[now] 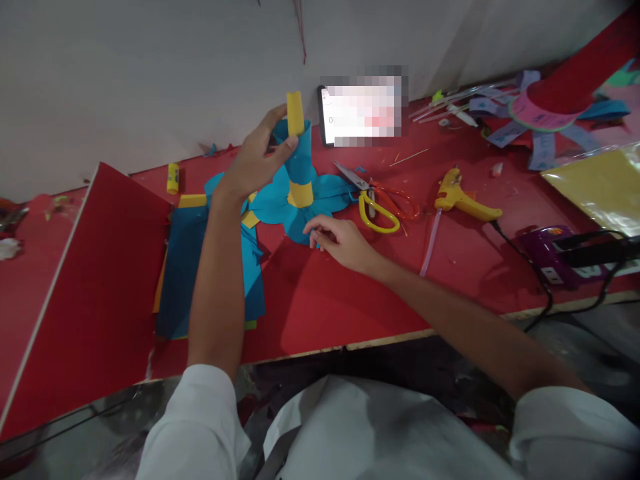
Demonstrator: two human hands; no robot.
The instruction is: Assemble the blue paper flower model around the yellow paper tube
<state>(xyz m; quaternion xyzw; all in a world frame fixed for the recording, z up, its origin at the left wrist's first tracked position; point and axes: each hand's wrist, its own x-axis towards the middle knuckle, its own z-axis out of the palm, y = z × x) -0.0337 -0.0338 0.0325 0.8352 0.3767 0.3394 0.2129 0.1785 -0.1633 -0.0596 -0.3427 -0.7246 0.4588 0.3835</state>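
Observation:
A blue paper tube [299,157] stands upright on a flat base of blue paper petals [270,203]. Around its lower end runs a yellow paper band [301,195], and a yellow strip [295,113] sticks up at its top. My left hand [263,150] is closed around the upper tube, thumb against the rim by the strip. Low at the front petal, my right hand [340,241] has loosely curled, parted fingers and nothing visible in them; whether the fingertips touch the petal I cannot tell. Scissors [370,193] with yellow and red handles lie to the right.
A yellow glue gun [465,197] lies on the red table [310,293], its cord trailing right to a purple box [547,250]. Blue sheets [183,273] lie left beside a red upright panel [95,293]. A phone [360,113] leans on the wall; a glue stick [173,179] stands left.

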